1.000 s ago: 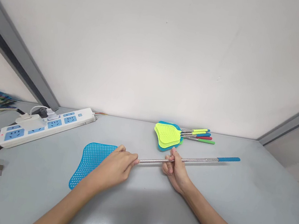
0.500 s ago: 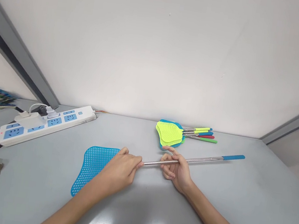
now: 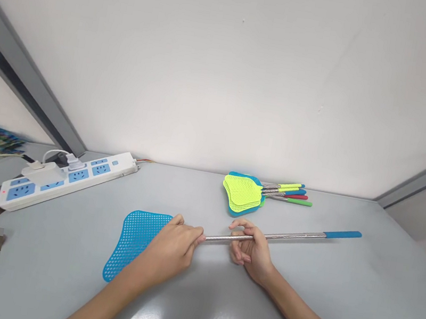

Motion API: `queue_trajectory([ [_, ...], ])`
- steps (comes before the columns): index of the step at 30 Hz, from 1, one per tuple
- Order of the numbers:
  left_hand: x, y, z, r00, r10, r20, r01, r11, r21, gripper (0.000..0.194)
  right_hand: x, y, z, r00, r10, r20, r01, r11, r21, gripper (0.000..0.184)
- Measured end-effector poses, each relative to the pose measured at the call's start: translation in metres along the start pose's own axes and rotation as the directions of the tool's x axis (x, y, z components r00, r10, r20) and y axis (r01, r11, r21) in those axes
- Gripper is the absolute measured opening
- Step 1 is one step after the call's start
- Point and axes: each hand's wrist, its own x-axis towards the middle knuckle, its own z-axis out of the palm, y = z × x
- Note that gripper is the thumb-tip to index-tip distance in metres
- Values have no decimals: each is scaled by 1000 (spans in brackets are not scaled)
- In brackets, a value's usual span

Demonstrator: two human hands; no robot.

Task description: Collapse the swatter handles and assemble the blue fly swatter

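Note:
A blue fly swatter lies across the grey table (image 3: 336,298), its mesh head (image 3: 134,239) at the left and its telescopic metal rod (image 3: 289,237) running right to a blue grip (image 3: 342,234). My left hand (image 3: 172,250) is closed round the rod where it joins the mesh head. Further along, my right hand (image 3: 250,246) pinches the rod between thumb and fingers. The rod is drawn out long.
A pile of fly swatters (image 3: 244,193) with yellow-green and blue heads and several coloured handles (image 3: 292,192) lies at the back by the white wall. A white power strip (image 3: 64,176) with plugs sits at the back left. A blurred patch covers the lower left corner.
The rod's blue grip end has moved farther right, so the swatter reads longer. My right hand slid left along the rod toward my left hand.

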Motion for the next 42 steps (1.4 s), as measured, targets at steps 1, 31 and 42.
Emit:
queue_trajectory([
  [1,0,1,2,1000,4,-3,-4,1000,-5,30,0,1,1,1000,2,7,-2,1000,1,25],
  [31,5,-11,0,996,40,-78,-42,999,-21,31,7,-7,2,954,-60,-295,53,998,-34,21],
  [42,4,-18,-4,994,3,-109,-5,1000,-18,34,12,-11,-7,956,-56,-287,103,983,150,24],
])
